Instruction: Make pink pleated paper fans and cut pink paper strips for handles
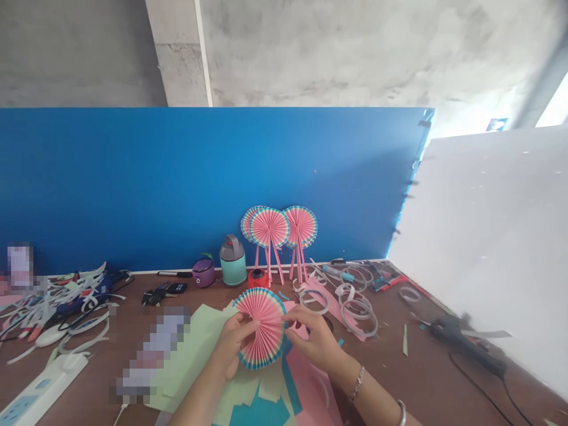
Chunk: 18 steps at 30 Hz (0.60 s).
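Note:
A round pleated paper fan [266,346], pink with a yellow and blue striped edge, is held up above the papers in the middle of the table. My left hand [231,343] grips it from the left, thumb resting near its centre. At the fan's right edge, my right hand [310,334] pinches the rim between thumb and fingers. Beneath lie green paper sheets [190,349], pink paper [313,390] and blue paper pieces [260,411]. Behind, several similar finished-looking fans [269,228] on pink sticks lean against the blue partition.
A purple pot-shaped container [203,273], a teal-and-grey container [233,263] and a red object [258,278] stand at the back. Tape rolls [359,316] and a glue gun [465,343] lie right; a power strip [42,387] and paper scraps [57,296] lie left.

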Motion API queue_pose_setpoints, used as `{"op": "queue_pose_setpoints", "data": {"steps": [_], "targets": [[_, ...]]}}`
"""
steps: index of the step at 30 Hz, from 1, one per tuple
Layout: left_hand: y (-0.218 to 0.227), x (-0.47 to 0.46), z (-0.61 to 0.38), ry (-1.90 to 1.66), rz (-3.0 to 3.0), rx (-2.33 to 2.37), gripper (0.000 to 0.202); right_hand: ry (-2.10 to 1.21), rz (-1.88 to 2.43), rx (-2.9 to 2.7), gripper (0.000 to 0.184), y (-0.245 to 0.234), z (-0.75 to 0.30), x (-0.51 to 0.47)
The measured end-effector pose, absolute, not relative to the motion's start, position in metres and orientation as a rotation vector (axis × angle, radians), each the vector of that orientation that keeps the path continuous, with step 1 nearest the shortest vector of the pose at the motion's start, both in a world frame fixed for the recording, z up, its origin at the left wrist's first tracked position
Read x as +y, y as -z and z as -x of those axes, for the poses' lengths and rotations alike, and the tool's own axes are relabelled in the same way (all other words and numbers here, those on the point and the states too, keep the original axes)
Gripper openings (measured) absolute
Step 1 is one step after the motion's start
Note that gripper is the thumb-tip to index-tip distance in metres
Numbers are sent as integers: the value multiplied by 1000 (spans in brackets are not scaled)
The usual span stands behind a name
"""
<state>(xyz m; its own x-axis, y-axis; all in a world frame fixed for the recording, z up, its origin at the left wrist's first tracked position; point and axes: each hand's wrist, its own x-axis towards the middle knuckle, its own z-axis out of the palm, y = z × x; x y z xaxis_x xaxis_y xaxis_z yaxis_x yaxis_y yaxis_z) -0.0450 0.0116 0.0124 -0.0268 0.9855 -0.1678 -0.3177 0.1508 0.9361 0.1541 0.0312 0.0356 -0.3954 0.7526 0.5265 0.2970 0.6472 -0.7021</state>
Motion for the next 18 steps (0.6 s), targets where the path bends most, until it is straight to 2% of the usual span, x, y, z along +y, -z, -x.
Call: {"op": "queue_pose_setpoints", "data": {"steps": [11,18], "targets": [[-12,11,46,-1215,-834,1063,39,-587,762,-2010,14,-30,-154,34],[-10,12,47,-1198,-811,1016,39,-585,730,-1985,19,-31,-155,34]]}}
